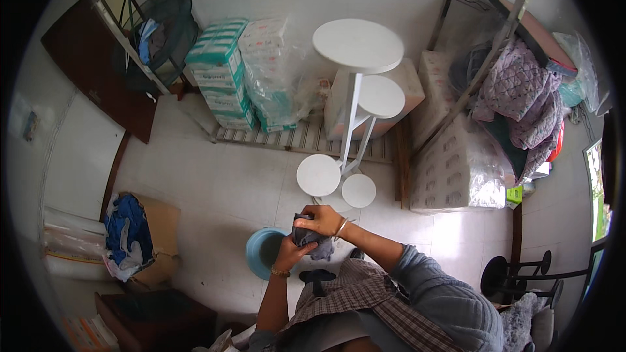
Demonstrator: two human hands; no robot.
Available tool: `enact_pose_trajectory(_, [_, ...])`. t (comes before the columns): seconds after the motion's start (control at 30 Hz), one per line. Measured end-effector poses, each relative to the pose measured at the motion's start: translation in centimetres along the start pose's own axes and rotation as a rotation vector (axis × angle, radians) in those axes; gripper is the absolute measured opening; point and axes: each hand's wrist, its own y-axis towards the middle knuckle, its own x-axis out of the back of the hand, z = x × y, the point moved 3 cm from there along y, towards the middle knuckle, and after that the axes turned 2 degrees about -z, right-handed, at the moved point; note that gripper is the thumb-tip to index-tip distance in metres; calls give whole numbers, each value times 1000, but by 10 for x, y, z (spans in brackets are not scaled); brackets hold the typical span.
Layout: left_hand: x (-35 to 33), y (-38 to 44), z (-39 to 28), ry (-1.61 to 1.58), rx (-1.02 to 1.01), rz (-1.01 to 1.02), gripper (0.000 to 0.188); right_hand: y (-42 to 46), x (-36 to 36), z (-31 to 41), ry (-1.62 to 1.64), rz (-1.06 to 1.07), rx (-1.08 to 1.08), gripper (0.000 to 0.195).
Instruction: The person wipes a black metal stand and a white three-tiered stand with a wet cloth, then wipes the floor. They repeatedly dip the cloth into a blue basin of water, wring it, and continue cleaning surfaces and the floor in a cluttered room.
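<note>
A bunched grey cloth (320,250) is gripped between my two hands, its loose end hanging down towards my apron. My left hand (292,254) holds it from below and to the left. From above, my right hand (320,220) clasps its upper part. Under and left of my hands, a round light-blue basin (255,249) stands on the floor, partly covered by my left hand; what it holds is hard to make out. Just ahead of my hands is a white stand with several round shelves (359,45) at different heights.
Stacked green-and-white boxes (220,73) and plastic-wrapped packs rest on a low metal rack (293,145) by the wall. An open cardboard box (164,234) with blue cloth lies at left. Wrapped bales (455,166) and a quilted cover (518,93) are at right. A black stand (494,276) is at lower right.
</note>
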Motion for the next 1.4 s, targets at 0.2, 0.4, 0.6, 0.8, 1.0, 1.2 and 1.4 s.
enact_pose_trajectory(0.2, [-62, 52, -74, -423, -82, 17, 42, -46, 103, -95, 992, -45, -492, 51])
enact_pose_trajectory(0.4, [-151, 90, -143, -494, -69, 445, 45, -88, 136, -88, 363, -166, 215, 23])
enact_pose_trajectory(0.6, [-163, 138, -158, -374, -177, 196, 18, -122, 194, -39, 683, -132, 268, 18])
enact_pose_trajectory(0.8, [-182, 167, -170, -704, -104, 190, 16, -118, 168, -84, 1510, -56, -92, 40])
enact_pose_trajectory(1.0, [-151, 218, -146, -184, -108, 294, 17, -83, 189, -32, 462, -169, 92, 55])
enact_pose_trajectory(1.2, [-87, 290, -193, 59, -443, -18, 39, 7, 248, -5, 105, -791, 394, 76])
enact_pose_trajectory(1.4, [-68, 350, -228, 745, -843, 263, 35, 145, 249, -27, -228, -1007, 296, 47])
